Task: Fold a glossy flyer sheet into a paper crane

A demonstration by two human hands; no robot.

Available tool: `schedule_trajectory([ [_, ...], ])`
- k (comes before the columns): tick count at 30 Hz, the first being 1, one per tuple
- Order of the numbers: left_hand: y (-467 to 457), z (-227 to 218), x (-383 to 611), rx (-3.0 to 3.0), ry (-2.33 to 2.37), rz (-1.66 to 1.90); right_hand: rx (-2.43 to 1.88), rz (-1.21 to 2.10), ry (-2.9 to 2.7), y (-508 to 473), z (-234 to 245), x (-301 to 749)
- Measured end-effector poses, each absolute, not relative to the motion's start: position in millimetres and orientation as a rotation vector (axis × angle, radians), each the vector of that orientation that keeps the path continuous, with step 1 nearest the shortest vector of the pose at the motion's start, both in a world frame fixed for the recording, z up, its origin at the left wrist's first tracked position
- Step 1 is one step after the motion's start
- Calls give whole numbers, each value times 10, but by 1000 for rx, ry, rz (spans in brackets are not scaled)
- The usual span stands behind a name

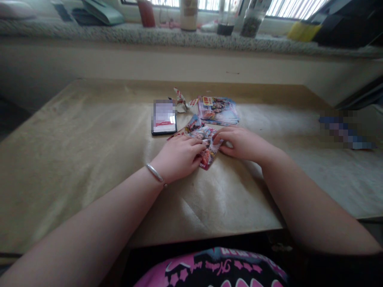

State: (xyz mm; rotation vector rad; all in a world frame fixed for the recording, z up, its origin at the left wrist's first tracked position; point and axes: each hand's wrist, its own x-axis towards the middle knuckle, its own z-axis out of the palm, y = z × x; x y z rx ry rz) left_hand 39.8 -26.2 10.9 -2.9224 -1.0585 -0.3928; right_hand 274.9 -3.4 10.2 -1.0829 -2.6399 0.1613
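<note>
A colourful printed leaflet [206, 159] with a creased, uneven shape lies on the table. My left hand [181, 155] rests over its left part, with the fingers laid out across the print. At its right edge, my right hand [235, 142] has curled fingers and thumb pinching the paper. Part of the leaflet is hidden under my fingers. Just behind it sits a stack of similar printed leaflets [220, 109]. Beside that stack is a crumpled white and red wrapper [184, 103]. A dark-framed phone-like device [164, 119], partly blurred, lies to the left.
The table [89, 159] has a shiny tan covering. Toward its right end lies a blurred blue and pink item [344, 131]. A stone windowsill [125, 36] runs along the back, holding a red container [146, 14], jars and a yellow item [303, 31].
</note>
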Motion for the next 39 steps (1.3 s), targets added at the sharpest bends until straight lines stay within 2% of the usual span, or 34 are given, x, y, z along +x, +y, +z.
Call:
schedule_trajectory([
  [10, -232, 81, 371, -2945, -1062, -378, -962, 315, -2541, 33, 38, 2745],
  [25, -144, 70, 366, -3204, -866, -581, -962, 256, -2524, 26, 9, 2745],
  [30, -159, 116, 350, -3298, -672, -557, -969, 263, -2529, 22, 19, 2747],
  [39, -150, 108, 349, -3250, -683, -553, -1011, 233, -2519, 10, 17, 2747],
])
